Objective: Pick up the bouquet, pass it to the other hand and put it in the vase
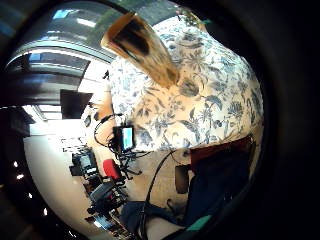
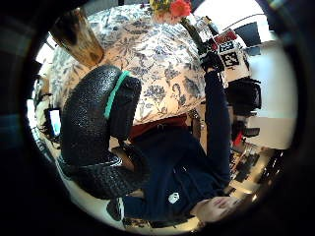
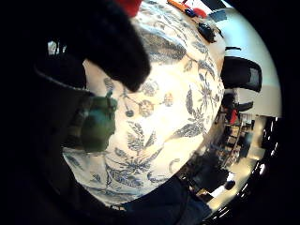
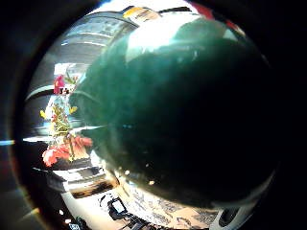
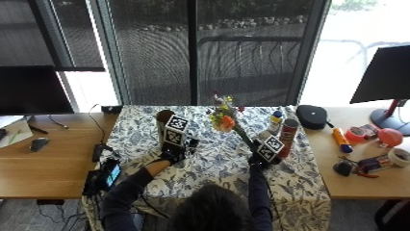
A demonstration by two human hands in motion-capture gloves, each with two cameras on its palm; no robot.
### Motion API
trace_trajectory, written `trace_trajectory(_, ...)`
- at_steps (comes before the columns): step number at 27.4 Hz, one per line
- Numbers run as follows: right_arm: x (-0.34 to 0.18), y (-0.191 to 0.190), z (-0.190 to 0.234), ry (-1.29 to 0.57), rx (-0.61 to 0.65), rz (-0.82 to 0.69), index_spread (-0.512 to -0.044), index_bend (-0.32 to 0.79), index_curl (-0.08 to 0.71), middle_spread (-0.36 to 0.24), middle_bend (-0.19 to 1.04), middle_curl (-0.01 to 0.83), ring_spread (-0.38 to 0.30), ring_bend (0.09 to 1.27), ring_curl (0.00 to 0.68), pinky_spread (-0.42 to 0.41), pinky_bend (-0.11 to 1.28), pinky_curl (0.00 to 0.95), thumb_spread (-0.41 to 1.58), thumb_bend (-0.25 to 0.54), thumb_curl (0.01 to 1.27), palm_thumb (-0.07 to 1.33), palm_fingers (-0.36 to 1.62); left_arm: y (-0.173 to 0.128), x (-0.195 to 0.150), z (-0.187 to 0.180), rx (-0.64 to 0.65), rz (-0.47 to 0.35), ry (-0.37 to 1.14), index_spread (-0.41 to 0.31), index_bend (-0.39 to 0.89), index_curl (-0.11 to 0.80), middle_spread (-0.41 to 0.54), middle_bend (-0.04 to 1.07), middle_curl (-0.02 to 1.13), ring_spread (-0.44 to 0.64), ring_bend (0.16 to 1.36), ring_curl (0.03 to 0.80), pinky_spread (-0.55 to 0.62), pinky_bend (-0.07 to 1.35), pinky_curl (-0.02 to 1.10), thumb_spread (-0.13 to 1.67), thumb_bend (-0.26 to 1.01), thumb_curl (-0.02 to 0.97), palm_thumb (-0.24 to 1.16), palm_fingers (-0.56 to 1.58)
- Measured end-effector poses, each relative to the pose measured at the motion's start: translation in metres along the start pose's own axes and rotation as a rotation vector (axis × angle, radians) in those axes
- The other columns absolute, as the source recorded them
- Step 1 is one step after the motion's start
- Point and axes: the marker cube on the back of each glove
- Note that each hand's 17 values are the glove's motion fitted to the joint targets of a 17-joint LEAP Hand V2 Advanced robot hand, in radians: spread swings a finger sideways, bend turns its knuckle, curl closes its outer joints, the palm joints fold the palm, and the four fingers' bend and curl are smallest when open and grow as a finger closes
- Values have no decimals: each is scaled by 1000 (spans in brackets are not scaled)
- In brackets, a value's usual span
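I see a long wooden table point(image 5: 44, 168) across the lower part of the frame, with a blue flower tablecloth point(image 5: 218, 163) in the middle. Tall windows with dark blinds point(image 5: 211, 48) fill the top. Bright daylight comes in at the upper right.

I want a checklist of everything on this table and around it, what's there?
Surface: floral tablecloth over a wooden table.
Job's things: bouquet lifted, stems in the right hand; vase standing, no flowers in it.
Clutter: bottle, can, tape rolls, black case.
Grips: right hand holds the bouquet; left hand holds nothing.
Cables: on the table's left side.
Surroundings: windows, two monitors.
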Motion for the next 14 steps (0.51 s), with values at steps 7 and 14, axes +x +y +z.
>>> trace_trajectory(7,-25,6,-35,-345,-21,-111,-241,187,402,-229,582,558,-236,689,471,-135,314,364,1233,60,331,1013,1231,-17,-3,-8,-34,-23,97,-31,154,336,165,179,353,280,456,293,220,308,366,1260,-14,267,254,302)
trace_trajectory(14,-48,8,-66,-573,34,-160,-244,184,428,-224,601,587,-238,712,492,-167,337,399,1247,34,316,1003,1213,-44,-7,-36,-108,35,503,-31,157,338,157,179,353,272,461,294,217,302,366,1262,-12,268,262,322)
